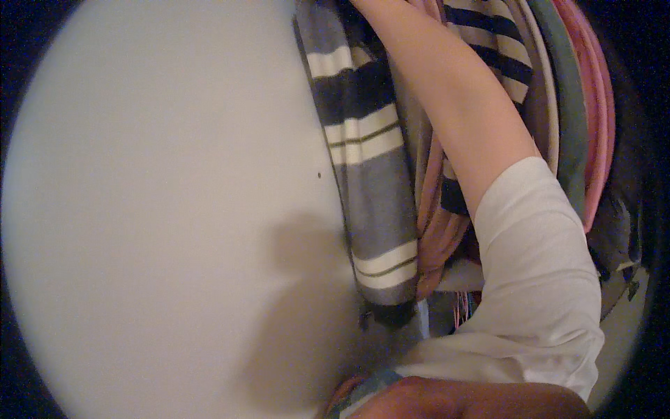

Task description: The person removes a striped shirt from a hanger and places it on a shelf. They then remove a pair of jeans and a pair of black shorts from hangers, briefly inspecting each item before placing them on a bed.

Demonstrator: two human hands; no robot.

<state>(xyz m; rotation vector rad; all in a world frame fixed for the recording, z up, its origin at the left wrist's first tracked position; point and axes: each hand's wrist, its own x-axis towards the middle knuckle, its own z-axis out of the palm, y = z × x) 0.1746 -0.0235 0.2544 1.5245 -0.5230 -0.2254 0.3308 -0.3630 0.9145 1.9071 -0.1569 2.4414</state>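
My right arm, in a white short sleeve point(537, 216), reaches up across a row of hanging clothes. Its bare forearm point(433, 70) runs out at the top edge, so the hand and whatever it touches are hidden. Nearest to that forearm, on its left, hangs a grey knit garment point(373, 188) with black and cream stripes. Behind the arm is a beige and dark-blue striped garment point(488, 35). My left hand does not show.
A pale wall point(160, 195) fills the left side. Right of the arm hang a green garment point(569, 105), a pink garment point(597, 119) and dark ones. Thin coloured strands point(462, 311) show low behind the clothes. A blurred reddish-brown shape point(447, 401) crosses the bottom edge.
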